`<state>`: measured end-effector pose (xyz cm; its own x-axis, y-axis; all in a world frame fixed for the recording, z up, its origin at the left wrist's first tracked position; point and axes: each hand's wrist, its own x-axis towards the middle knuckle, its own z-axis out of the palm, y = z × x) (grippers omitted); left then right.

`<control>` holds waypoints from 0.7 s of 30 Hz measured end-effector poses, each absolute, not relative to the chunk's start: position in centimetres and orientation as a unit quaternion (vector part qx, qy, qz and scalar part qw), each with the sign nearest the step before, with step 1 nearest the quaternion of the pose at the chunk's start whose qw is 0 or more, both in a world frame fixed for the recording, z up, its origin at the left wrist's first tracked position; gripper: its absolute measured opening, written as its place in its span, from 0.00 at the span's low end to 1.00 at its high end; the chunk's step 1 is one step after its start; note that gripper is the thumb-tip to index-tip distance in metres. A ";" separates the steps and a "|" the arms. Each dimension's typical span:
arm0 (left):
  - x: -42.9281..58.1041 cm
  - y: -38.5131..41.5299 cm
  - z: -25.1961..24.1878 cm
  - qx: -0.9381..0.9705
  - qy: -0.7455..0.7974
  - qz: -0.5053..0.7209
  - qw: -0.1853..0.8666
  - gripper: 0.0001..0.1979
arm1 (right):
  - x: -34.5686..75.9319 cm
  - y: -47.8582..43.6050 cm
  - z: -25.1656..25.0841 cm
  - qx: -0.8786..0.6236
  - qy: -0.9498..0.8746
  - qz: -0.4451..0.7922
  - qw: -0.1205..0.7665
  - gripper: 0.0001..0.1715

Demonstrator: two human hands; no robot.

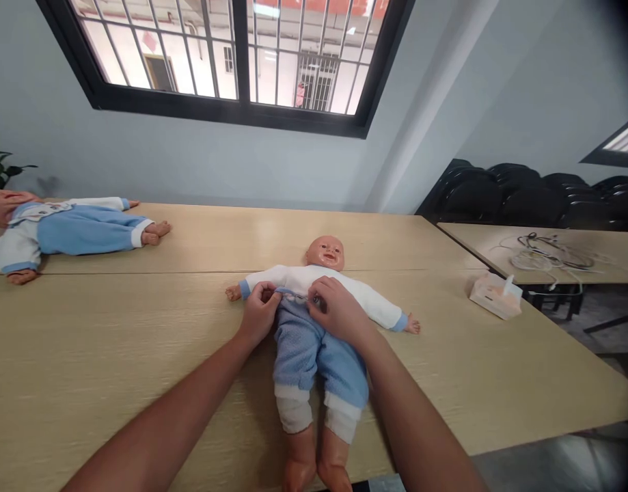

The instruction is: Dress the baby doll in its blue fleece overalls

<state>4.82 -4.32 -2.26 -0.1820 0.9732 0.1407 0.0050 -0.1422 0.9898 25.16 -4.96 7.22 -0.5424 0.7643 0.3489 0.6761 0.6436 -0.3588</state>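
The doll (302, 338) lies on its back on the pale wooden tabletop (154, 328), directly in front of the person. If I take the doll's waist as the centre of a clock, its head points a little past 12 o'clock and its bare feet point to 6, close to the near edge. Its two arms are spread out, one to 9 o'clock and the other just past 3. It wears a white top (367, 295) with blue cuffs and blue trousers (342, 369) with white cuffs.

The left hand (261, 311) is at the 9 o'clock side of the waist. It is almost closed, and its thumb and finger pinch the upper edge of the trousers. The right hand (337, 307) is at the 3 o'clock side of the same edge, with the fingers bent inward over the cloth. Something small and dark shows between these fingers, but I cannot tell what it is, nor if the grip is firm.

A second doll (91, 229), in similar clothes, lies well apart at 10 o'clock. Near the same direction, behind it, a plant (1, 169) shows its leaves. A tissue box (495, 295) stands at 3 o'clock. Beyond it, a bundle of cables (544, 254) lies on another table. Black chairs (539, 197) are stacked at 2 o'clock, and a barred window (242, 68) is between 11 and 12.
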 end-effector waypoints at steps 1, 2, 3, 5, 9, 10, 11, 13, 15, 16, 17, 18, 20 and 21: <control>4.6 -4.3 -2.1 0.485 0.512 0.578 0.410 0.12 | 25.1 -5.1 7.0 -0.407 -0.873 0.084 0.255 0.05; 4.3 -4.4 -1.9 0.491 0.517 0.576 0.400 0.11 | 25.1 -5.2 6.8 -0.403 -0.872 0.080 0.264 0.05; 4.1 -4.4 -1.6 0.507 0.520 0.571 0.382 0.10 | 25.1 -5.3 6.6 -0.401 -0.872 0.079 0.271 0.05; 3.6 -4.5 -1.1 0.568 0.513 0.556 0.324 0.06 | 25.1 -5.5 6.4 -0.406 -0.864 0.088 0.284 0.03; 3.5 -5.0 -0.4 0.652 0.465 0.524 0.289 0.06 | 25.3 -5.7 6.5 -0.437 -0.847 0.112 0.282 0.11; 3.5 -5.1 -0.4 0.641 0.454 0.521 0.333 0.07 | 25.5 -5.7 6.6 -0.437 -0.849 0.117 0.273 0.09; 3.5 -5.2 -0.4 0.623 0.444 0.513 0.389 0.08 | 25.6 -5.7 6.7 -0.431 -0.853 0.124 0.265 0.07; 3.2 -5.1 -0.6 0.592 0.427 0.460 0.506 0.13 | 26.1 -5.8 6.9 -0.410 -0.863 0.140 0.260 0.11; 2.7 -4.8 -0.8 0.584 0.419 0.381 0.582 0.17 | 26.5 -5.9 7.0 -0.388 -0.870 0.158 0.261 0.12; 2.3 -4.6 -0.8 0.587 0.417 0.355 0.596 0.18 | 26.7 -5.9 7.1 -0.382 -0.871 0.166 0.259 0.11; 2.1 -4.4 -0.9 0.591 0.414 0.349 0.598 0.18 | 26.9 -6.0 7.1 -0.382 -0.871 0.175 0.256 0.10; 1.9 -4.3 -0.9 0.588 0.410 0.366 0.593 0.18 | 27.0 -6.2 7.1 -0.387 -0.868 0.182 0.254 0.11; 2.0 -4.1 -0.9 0.557 0.395 0.438 0.585 0.17 | 27.2 -6.4 7.2 -0.409 -0.857 0.190 0.249 0.19; 2.2 -4.1 -1.0 0.525 0.385 0.475 0.591 0.17 | 27.2 -6.5 7.2 -0.419 -0.853 0.192 0.243 0.24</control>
<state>2.18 -4.11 -0.98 0.2515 0.9669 0.0433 -0.1569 -0.0034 0.9876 27.23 -6.50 7.21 -0.5300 0.8090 0.2542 0.6221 0.5747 -0.5317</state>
